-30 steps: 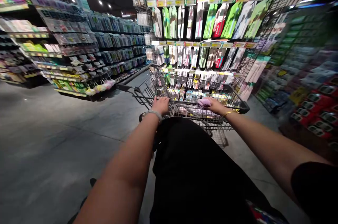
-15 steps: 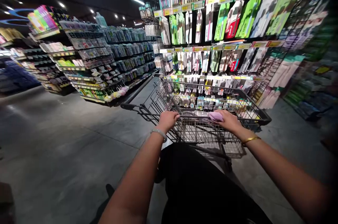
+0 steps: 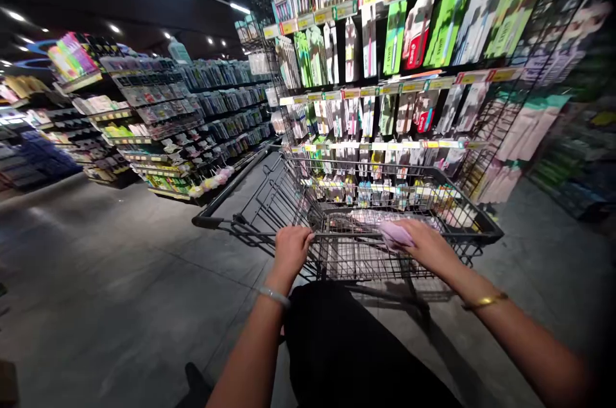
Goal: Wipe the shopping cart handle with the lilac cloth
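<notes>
One wire shopping cart [image 3: 366,228] sits at the centre of the frame, a little below the middle, and two hands rest on its near edge. The cart is dark metal mesh with a black rim and a grey handle bar [image 3: 346,236] running across its near side; its basket looks mostly bare, though the mesh blurs what lies at the bottom. A second black frame juts out from its left side toward the centre left of the frame.

The left hand [image 3: 290,251], with one pale bangle [image 3: 273,296] at the wrist, is curled closed around the handle bar, knuckles up, forearm rising from the bottom centre. The right hand [image 3: 428,246], with one gold bangle [image 3: 485,300] at the wrist, lies palm down over the right part of the bar, fingers bent around one soft pale-purple item [image 3: 395,234] pressed against the bar; what that item is cannot be told. Its forearm enters from the lower right corner.

Just beyond the cart, filling the upper right, stands a wire display rack [image 3: 385,61] hung with several rows of carded packs, too many and too blurred to count. Stocked shelves [image 3: 158,113] line the upper left above the grey floor [image 3: 96,280].
</notes>
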`<state>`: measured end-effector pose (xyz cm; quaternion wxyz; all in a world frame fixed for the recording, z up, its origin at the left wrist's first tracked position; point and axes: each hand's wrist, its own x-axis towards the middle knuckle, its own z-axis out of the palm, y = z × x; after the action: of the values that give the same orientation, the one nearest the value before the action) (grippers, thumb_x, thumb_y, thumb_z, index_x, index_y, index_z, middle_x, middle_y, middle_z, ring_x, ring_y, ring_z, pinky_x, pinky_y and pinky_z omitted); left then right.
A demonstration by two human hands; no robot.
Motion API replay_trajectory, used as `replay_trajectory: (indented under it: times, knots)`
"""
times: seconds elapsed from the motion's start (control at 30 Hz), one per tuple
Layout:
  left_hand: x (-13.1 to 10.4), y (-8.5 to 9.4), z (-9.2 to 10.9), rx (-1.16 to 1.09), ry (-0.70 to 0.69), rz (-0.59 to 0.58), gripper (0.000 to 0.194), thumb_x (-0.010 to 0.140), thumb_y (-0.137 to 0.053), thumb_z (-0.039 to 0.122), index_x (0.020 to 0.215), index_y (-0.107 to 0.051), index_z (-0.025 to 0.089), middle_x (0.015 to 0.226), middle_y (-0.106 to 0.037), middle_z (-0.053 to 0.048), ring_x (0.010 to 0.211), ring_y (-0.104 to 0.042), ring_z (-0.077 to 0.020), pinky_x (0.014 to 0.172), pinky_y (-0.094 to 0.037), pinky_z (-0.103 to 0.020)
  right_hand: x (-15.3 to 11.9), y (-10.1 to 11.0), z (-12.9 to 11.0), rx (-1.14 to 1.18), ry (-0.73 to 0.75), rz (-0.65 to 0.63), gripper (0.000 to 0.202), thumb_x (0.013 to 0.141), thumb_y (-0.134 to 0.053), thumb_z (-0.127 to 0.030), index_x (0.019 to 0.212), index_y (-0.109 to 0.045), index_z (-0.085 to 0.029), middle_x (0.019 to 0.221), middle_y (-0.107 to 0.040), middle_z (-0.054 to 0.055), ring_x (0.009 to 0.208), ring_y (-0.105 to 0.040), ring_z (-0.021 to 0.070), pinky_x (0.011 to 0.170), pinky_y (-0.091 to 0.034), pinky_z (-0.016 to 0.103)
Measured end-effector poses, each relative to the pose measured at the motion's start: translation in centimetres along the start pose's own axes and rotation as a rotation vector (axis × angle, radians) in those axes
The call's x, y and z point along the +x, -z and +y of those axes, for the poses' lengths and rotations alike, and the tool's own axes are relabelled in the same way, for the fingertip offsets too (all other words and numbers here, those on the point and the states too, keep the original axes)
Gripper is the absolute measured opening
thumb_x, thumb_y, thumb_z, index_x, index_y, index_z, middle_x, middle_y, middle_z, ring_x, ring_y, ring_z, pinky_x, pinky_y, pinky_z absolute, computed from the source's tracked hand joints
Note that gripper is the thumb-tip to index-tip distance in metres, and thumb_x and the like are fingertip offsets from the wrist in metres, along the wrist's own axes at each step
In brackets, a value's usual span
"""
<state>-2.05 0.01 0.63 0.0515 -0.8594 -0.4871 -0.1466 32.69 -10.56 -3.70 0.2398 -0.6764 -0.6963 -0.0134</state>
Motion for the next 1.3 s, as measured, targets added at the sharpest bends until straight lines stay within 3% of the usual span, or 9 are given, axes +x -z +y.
replay_trajectory:
  times: [0.07, 0.13, 0.2, 0.3, 0.4, 0.57, 0.83, 1.1, 1.3]
  knots:
    - [0.2, 0.0, 0.8, 0.002, 0.055, 0.009, 0.043, 0.103, -0.036, 0.047, 0.09, -0.071, 0.026, 0.089, -0.07, -0.003, 0.093, -0.058, -0.022, 0.086, -0.036, -0.038, -0.8, -0.4, 0.8, -0.025, -0.098, 0.09, 0.04, 0.091, -0.054, -0.041, 0.126, -0.057, -0.023, 0.124, -0.063, 0.011, 0.112, -0.057, 0.0296, 0.095, -0.046, 0.045]
    - [0.7, 0.1, 2.3, 0.009, 0.166, 0.013, 0.049, 0.103, -0.033, 0.049, 0.086, -0.073, 0.026, 0.089, -0.071, -0.005, 0.096, -0.059, -0.0237, 0.094, -0.036, -0.042, -0.4, -1.7, -1.4, -0.044, -0.151, 0.179, 0.039, 0.091, -0.053, -0.043, 0.124, -0.058, -0.023, 0.121, -0.063, 0.013, 0.11, -0.057, 0.0318, 0.095, -0.046, 0.049]
    - [1.0, 0.0, 4.2, -0.009, 0.24, 0.032, 0.047, 0.103, -0.034, 0.049, 0.089, -0.074, 0.028, 0.097, -0.073, -0.004, 0.106, -0.058, -0.0256, 0.108, -0.028, -0.05, 0.6, -3.1, -5.2, -0.011, -0.033, 0.199, 0.038, 0.09, -0.055, -0.036, 0.126, -0.058, -0.024, 0.124, -0.062, 0.013, 0.113, -0.055, 0.0322, 0.098, -0.045, 0.05]
    - [0.6, -0.6, 6.6, -0.083, 0.111, 0.051, 0.033, 0.1, -0.043, 0.052, 0.109, -0.07, 0.036, 0.118, -0.069, -0.001, 0.121, -0.052, -0.026, 0.119, -0.01, -0.056, 1.5, -3.8, -8.2, 0.024, 0.131, 0.177, 0.046, 0.084, -0.054, -0.019, 0.129, -0.057, -0.025, 0.132, -0.059, 0.012, 0.121, -0.052, 0.031, 0.104, -0.041, 0.05]
    - [-0.2, -1.2, 7.4, -0.077, 0.042, 0.055, 0.031, 0.099, -0.046, 0.052, 0.109, -0.068, 0.032, 0.108, -0.068, -0.002, 0.111, -0.055, -0.0233, 0.12, -0.015, -0.05, 0.1, -2.9, -4.1, 0.046, 0.101, 0.125, 0.05, 0.077, -0.047, -0.012, 0.124, -0.058, -0.025, 0.126, -0.062, 0.009, 0.116, -0.056, 0.0284, 0.1, -0.045, 0.046]
    - [-0.3, -1.7, 7.1, -0.046, 0.075, 0.074, 0.033, 0.1, -0.044, 0.048, 0.089, -0.066, 0.027, 0.092, -0.063, -0.003, 0.096, -0.053, -0.0221, 0.106, -0.032, -0.044, -4.1, -1.9, 6.3, -0.075, -0.103, 0.288, 0.05, 0.083, -0.045, -0.029, 0.133, -0.051, -0.025, 0.128, -0.059, 0.014, 0.121, -0.054, 0.0368, 0.103, -0.043, 0.055]
    - [0.3, -1.2, 5.9, -0.006, 0.098, 0.036, 0.034, 0.1, -0.044, 0.05, 0.087, -0.067, 0.027, 0.09, -0.063, -0.003, 0.093, -0.053, -0.0222, 0.092, -0.035, -0.04, -2.9, -4.3, 2.2, -0.117, 0.09, 0.243, 0.057, 0.076, -0.047, -0.016, 0.131, -0.054, -0.029, 0.137, -0.056, 0.009, 0.13, -0.048, 0.0311, 0.114, -0.035, 0.054]
    - [0.4, -1.1, 3.5, 0.02, 0.09, 0.016, 0.033, 0.1, -0.045, 0.05, 0.088, -0.067, 0.027, 0.091, -0.064, -0.002, 0.093, -0.055, -0.021, 0.089, -0.034, -0.038, -6.7, -2.0, 10.1, -0.133, -0.034, 0.308, 0.069, 0.07, -0.049, -0.019, 0.137, -0.046, -0.037, 0.13, -0.058, 0.008, 0.124, -0.054, 0.035, 0.119, -0.027, 0.056]
    - [1.9, -0.4, 2.7, -0.041, 0.172, -0.074, 0.028, 0.099, -0.048, 0.048, 0.097, -0.07, 0.031, 0.102, -0.07, -0.001, 0.107, -0.058, -0.0218, 0.106, -0.031, -0.044, -4.9, -2.4, 5.8, -0.244, -0.135, 0.327, 0.049, 0.079, -0.048, -0.02, 0.127, -0.056, -0.023, 0.119, -0.059, 0.013, 0.118, -0.054, 0.0334, 0.117, -0.031, 0.055]
